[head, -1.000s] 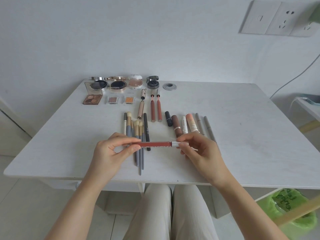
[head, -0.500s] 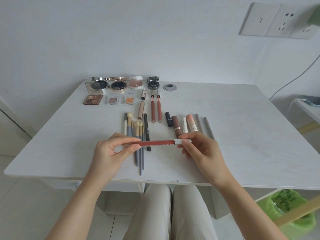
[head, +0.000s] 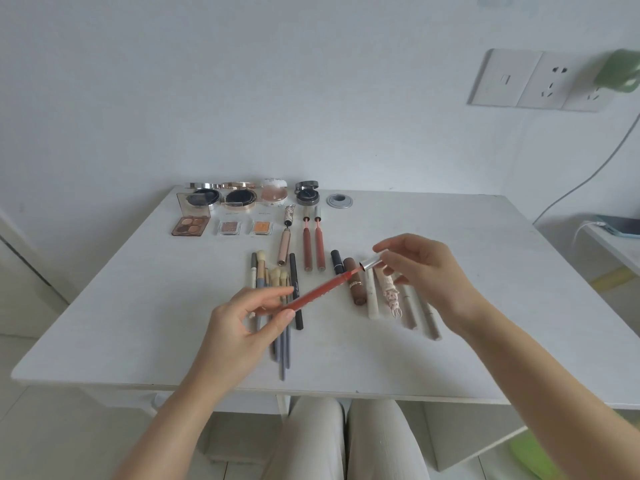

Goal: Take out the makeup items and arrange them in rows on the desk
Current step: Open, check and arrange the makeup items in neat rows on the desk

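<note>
With my left hand (head: pixel 239 327) pinching the red lip-gloss tube (head: pixel 320 289) low over the counter (head: pixel 485 271) and my right hand (head: pixel 419 268) gripping its silver cap (head: pixel 372 263), I should probably keep the tube steady and lift the wand out straight.

Beside the wall socket (head: pixel 533 79), a blurred green shape (head: pixel 621 72) is running off the right edge, while the left hand (head: pixel 242 330) is covering the brushes' (head: pixel 277 275) middle lengths.
</note>
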